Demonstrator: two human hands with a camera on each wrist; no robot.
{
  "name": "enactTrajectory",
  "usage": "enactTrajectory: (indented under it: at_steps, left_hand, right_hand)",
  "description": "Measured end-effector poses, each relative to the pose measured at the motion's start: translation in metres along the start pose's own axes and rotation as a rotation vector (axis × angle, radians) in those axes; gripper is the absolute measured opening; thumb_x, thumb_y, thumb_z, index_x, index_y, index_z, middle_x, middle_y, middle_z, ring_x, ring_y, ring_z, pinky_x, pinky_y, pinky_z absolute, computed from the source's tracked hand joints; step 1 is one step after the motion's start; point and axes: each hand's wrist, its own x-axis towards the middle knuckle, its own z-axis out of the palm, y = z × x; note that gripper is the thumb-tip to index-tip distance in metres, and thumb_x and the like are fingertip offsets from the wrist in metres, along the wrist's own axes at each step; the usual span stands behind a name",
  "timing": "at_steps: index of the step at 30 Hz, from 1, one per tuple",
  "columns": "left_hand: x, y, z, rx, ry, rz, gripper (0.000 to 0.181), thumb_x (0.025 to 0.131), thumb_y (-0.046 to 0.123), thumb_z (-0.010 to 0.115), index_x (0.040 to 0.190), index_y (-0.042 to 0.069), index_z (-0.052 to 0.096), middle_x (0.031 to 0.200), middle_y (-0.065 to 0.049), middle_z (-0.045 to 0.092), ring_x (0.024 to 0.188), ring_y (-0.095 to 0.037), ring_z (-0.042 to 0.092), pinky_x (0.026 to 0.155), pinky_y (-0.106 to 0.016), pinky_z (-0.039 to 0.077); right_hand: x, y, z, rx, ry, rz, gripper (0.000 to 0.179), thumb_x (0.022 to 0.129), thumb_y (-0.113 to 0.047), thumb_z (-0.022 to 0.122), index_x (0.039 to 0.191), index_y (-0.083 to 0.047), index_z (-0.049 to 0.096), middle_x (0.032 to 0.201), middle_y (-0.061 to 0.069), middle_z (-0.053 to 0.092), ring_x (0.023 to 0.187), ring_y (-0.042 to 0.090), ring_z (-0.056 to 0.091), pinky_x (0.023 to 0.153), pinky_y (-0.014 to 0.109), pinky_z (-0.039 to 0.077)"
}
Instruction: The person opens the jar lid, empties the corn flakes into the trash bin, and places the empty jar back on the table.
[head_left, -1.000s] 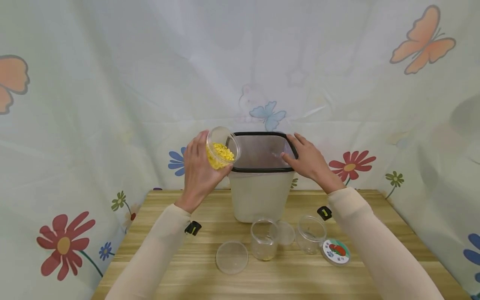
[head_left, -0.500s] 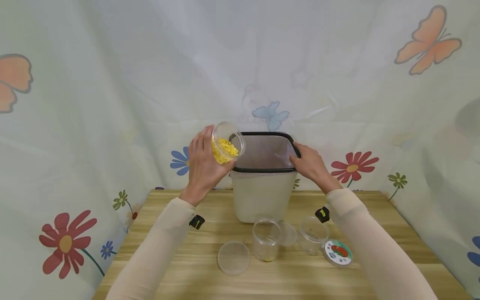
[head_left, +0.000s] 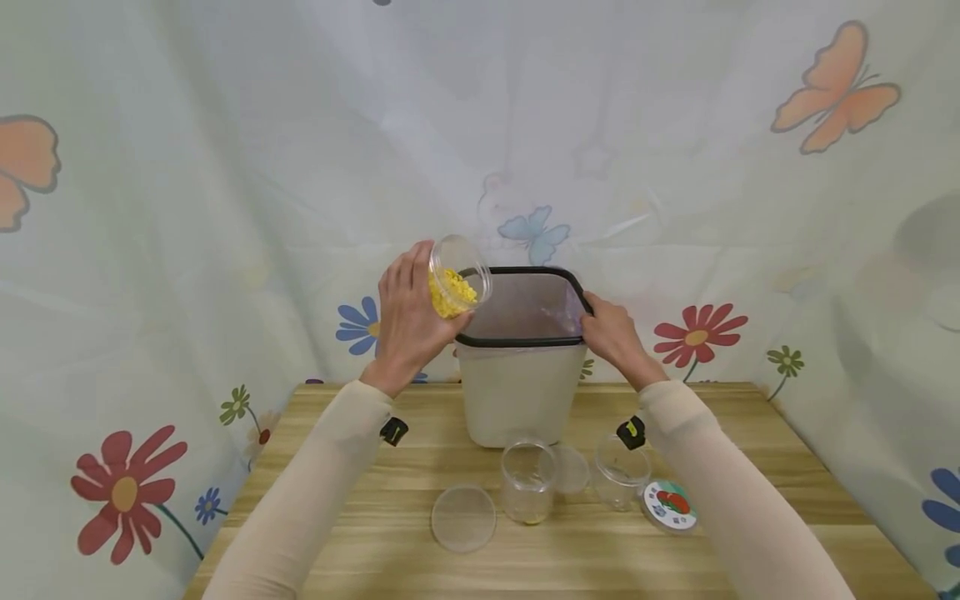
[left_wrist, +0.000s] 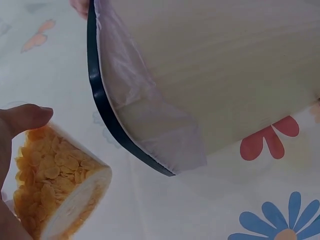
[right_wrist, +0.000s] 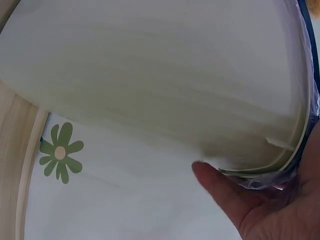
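My left hand [head_left: 411, 323] grips a clear plastic jar [head_left: 461, 252] partly filled with yellow flakes [head_left: 453, 292]. The jar is tilted, its open mouth leaning over the left side of a cream trash bin [head_left: 521, 396]. In the left wrist view the jar's base [left_wrist: 75, 202] and the flakes show below my thumb [left_wrist: 31, 116]. My right hand [head_left: 611, 332] holds the bin's right side at its black rim [head_left: 517, 342]. The right wrist view shows that hand's thumb [right_wrist: 217, 187] under the rim, against the thin purplish bin liner [left_wrist: 175, 145] folded over the edge.
On the wooden table [head_left: 375, 542] before the bin stand two clear jars, the left jar [head_left: 528, 493] and the right jar [head_left: 619, 483]. Clear lids lie near them: the front lid [head_left: 463, 518], the back lid [head_left: 572, 471] and a tomato-printed lid [head_left: 670, 506]. A flowered curtain [head_left: 300, 167] surrounds the table.
My left hand has raised the jar slightly and moved it a little right, toward the bin's opening. My right hand's fingers have closed from a loose spread onto the bin's rim.
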Motion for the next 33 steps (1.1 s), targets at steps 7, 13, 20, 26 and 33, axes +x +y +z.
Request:
enactTrajectory:
  at_steps: [7, 13, 20, 26, 33]
  left_hand:
    - [0.014, -0.002, 0.006, 0.051, -0.023, 0.037, 0.104, 0.068, 0.044, 0.084, 0.149, 0.007, 0.03, 0.147, -0.011, 0.041, 0.132, -0.03, 0.039, 0.111, -0.05, 0.032]
    - [0.024, -0.003, 0.011, 0.074, -0.028, 0.059, 0.105, 0.066, 0.044, 0.085, 0.148, 0.008, 0.031, 0.146, -0.011, 0.042, 0.131, -0.031, 0.04, 0.111, -0.05, 0.033]
    - [0.034, -0.006, 0.016, 0.121, -0.04, 0.085, 0.107, 0.065, 0.044, 0.087, 0.149, 0.008, 0.03, 0.146, -0.012, 0.042, 0.13, -0.033, 0.04, 0.111, -0.051, 0.031]
    - [0.039, -0.009, 0.019, 0.17, -0.052, 0.109, 0.107, 0.065, 0.044, 0.088, 0.148, 0.008, 0.031, 0.146, -0.011, 0.043, 0.131, -0.033, 0.04, 0.111, -0.052, 0.031]
    - [0.041, -0.012, 0.022, 0.208, -0.099, 0.124, 0.105, 0.068, 0.043, 0.086, 0.149, 0.008, 0.03, 0.147, -0.01, 0.043, 0.132, -0.034, 0.039, 0.112, -0.051, 0.03]
  right_hand:
    - [0.001, -0.003, 0.006, 0.018, 0.039, -0.001, 0.06, 0.094, -0.015, 0.032, 0.153, -0.003, 0.03, 0.145, 0.03, 0.046, 0.108, 0.043, 0.055, 0.094, 0.052, 0.045]
    - [0.002, -0.004, 0.009, 0.029, 0.064, 0.004, 0.06, 0.094, -0.013, 0.032, 0.152, -0.003, 0.032, 0.142, 0.029, 0.049, 0.105, 0.043, 0.056, 0.094, 0.053, 0.045]
    - [0.003, -0.006, 0.011, 0.025, 0.064, 0.012, 0.06, 0.094, -0.012, 0.032, 0.152, -0.003, 0.032, 0.145, 0.029, 0.046, 0.117, 0.045, 0.054, 0.1, 0.056, 0.043]
    - [0.005, -0.008, 0.011, 0.026, 0.066, 0.015, 0.06, 0.094, -0.014, 0.031, 0.152, -0.003, 0.032, 0.147, 0.028, 0.045, 0.122, 0.046, 0.053, 0.103, 0.057, 0.042]
    - [0.005, -0.011, 0.012, 0.026, 0.07, 0.013, 0.06, 0.093, -0.014, 0.032, 0.152, -0.002, 0.033, 0.146, 0.028, 0.046, 0.126, 0.046, 0.051, 0.107, 0.059, 0.04]
